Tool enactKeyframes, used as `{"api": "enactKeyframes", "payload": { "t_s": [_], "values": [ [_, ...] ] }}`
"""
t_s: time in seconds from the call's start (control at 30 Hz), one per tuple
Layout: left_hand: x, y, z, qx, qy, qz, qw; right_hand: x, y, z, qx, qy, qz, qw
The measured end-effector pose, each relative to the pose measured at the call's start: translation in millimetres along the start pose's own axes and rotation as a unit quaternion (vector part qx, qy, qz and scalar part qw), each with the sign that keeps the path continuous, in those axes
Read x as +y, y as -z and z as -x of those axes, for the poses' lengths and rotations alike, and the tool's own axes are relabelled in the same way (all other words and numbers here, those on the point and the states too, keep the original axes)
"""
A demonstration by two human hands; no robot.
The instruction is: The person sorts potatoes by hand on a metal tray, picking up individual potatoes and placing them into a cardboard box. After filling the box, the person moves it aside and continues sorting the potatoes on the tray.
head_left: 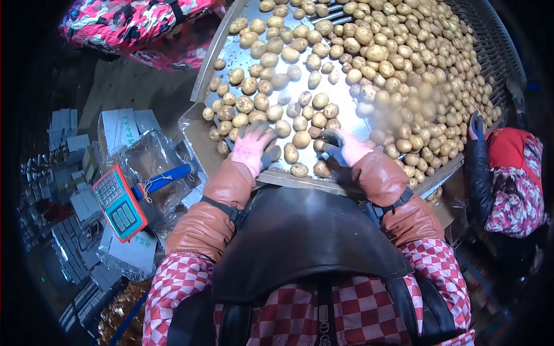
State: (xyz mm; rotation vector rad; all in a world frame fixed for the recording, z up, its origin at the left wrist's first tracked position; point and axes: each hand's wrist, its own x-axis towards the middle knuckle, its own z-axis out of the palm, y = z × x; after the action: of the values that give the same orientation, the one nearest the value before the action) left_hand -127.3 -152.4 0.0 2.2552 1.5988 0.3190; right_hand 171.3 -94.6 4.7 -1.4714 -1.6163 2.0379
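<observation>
Many potatoes [301, 139] lie loose on a metal sorting table [352, 167] in front of me. My left hand [254, 147], in a pink glove with grey fingers, rests among the potatoes near the table's front left edge, its fingers apart. To the right, my right hand [344, 147] wears a similar glove. Its fingers and thumb are spread, pointing left beside a few potatoes, and I see no potato gripped in it. Between my two hands sit several single potatoes. The undersides of both hands are hidden.
A dense potato pile [415, 63] covers the table's right side, beside a slatted chute [490, 40]. A cardboard flap [202, 135] lines the left edge. An orange-framed scale display [120, 203] stands at left near boxes [119, 130]. One co-worker [513, 179] is at right, another [133, 26] at upper left.
</observation>
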Motion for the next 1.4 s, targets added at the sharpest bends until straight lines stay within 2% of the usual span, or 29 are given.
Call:
{"api": "enactKeyframes", "payload": {
  "t_s": [0.03,0.1,0.17,0.2,0.23,0.27,0.3,0.33,0.37,0.4,0.43,0.53,0.6,0.63,0.67,0.7,0.77,0.8,0.9,0.97,1.03,1.07,1.1,1.13,1.17,1.23,1.3,1.37,1.4],
  "values": [
    [-9.6,-2.0,7.7,0.031,0.021,0.002,0.999,-25.7,4.0,15.3,-0.007,0.003,0.003,1.000],
    [-12.7,-4.4,24.3,0.071,0.107,-0.036,0.991,-50.4,10.9,31.3,0.188,0.008,0.134,0.973],
    [-13.6,-9.1,36.5,0.054,0.164,-0.005,0.985,39.8,51.6,3.5,0.363,0.210,0.110,0.901],
    [-13.5,-9.0,40.3,0.034,0.214,0.029,0.976,16.3,62.4,11.7,0.419,0.227,0.236,0.847],
    [-5.6,-6.6,40.2,0.061,0.150,0.008,0.987,-9.1,70.9,22.7,0.468,0.237,0.355,0.774],
    [4.7,3.5,35.7,0.052,0.089,-0.017,0.995,-0.5,76.7,12.5,0.480,0.180,0.398,0.761],
    [12.2,11.7,30.7,0.043,0.027,-0.040,0.998,-12.3,70.6,5.8,0.406,0.034,0.408,0.817],
    [8.4,11.0,28.8,0.043,0.024,-0.039,0.998,5.1,63.1,-12.1,0.385,0.046,0.344,0.855],
    [-0.8,10.1,24.6,0.010,0.078,0.023,0.997,21.1,56.9,-28.6,0.367,0.058,0.278,0.886],
    [-7.0,9.6,16.8,-0.025,0.130,0.083,0.988,14.6,49.9,-33.7,0.291,0.101,0.326,0.894],
    [-6.2,11.3,5.2,-0.027,0.125,0.082,0.988,7.0,34.2,-35.4,0.210,0.139,0.369,0.894],
    [8.7,30.1,-64.8,0.135,0.014,0.002,0.991,-31.4,4.4,-36.0,0.138,0.092,0.306,0.937],
    [1.1,27.1,-118.9,0.157,-0.092,0.019,0.983,-23.0,10.5,-37.5,0.108,0.108,0.286,0.946],
    [-2.3,20.7,-143.5,0.153,-0.062,0.055,0.985,-15.3,13.5,-33.4,0.075,0.123,0.268,0.953],
    [-3.6,29.1,-168.9,0.106,-0.034,0.053,0.992,0.3,14.8,-30.1,0.095,0.144,0.173,0.970],
    [3.0,41.9,-186.4,0.039,0.027,-0.025,0.999,-2.7,20.8,-20.0,0.097,0.142,0.177,0.969],
    [-25.1,-3.7,-194.7,0.066,0.088,-0.053,0.993,-18.3,29.4,5.9,0.130,0.126,0.210,0.961],
    [-16.5,0.0,-182.8,0.015,0.107,-0.074,0.991,-12.8,32.0,12.9,0.168,0.144,0.198,0.955],
    [-39.2,-4.7,-118.4,0.051,-0.036,-0.049,0.997,0.6,43.0,27.1,0.251,0.065,0.132,0.957],
    [-29.3,0.7,-80.6,0.045,0.096,-0.053,0.993,37.6,51.8,9.6,0.277,0.067,0.060,0.957],
    [-36.8,-11.2,-51.4,0.160,0.155,-0.013,0.975,-17.9,58.1,3.0,0.274,0.021,0.108,0.955],
    [-34.6,-12.0,-44.1,0.147,0.159,-0.007,0.976,-18.8,62.9,-13.3,0.303,0.133,0.187,0.925],
    [-30.5,-13.0,-36.8,0.135,0.163,-0.001,0.977,-32.0,64.8,-30.6,0.308,0.147,0.247,0.907],
    [-11.2,-4.0,-35.6,0.124,0.095,-0.021,0.987,-75.7,63.1,-37.1,0.285,0.062,0.333,0.897],
    [8.3,4.1,-37.3,0.113,0.027,-0.040,0.992,-54.8,71.5,-70.4,0.283,0.099,0.324,0.898],
    [17.3,5.4,-37.5,-0.005,-0.114,0.032,0.993,-81.7,72.0,-101.7,0.210,0.013,0.465,0.860],
    [6.2,3.4,-23.3,-0.030,-0.090,0.023,0.995,-56.1,69.6,-146.9,0.218,0.005,0.495,0.841],
    [-6.8,-4.3,-1.4,0.052,0.009,0.035,0.998,-60.7,71.7,-157.7,0.197,0.009,0.507,0.839],
    [-1.9,4.0,1.4,0.033,0.071,0.004,0.997,-48.2,76.9,-165.4,0.189,0.006,0.403,0.896]
  ]
}}
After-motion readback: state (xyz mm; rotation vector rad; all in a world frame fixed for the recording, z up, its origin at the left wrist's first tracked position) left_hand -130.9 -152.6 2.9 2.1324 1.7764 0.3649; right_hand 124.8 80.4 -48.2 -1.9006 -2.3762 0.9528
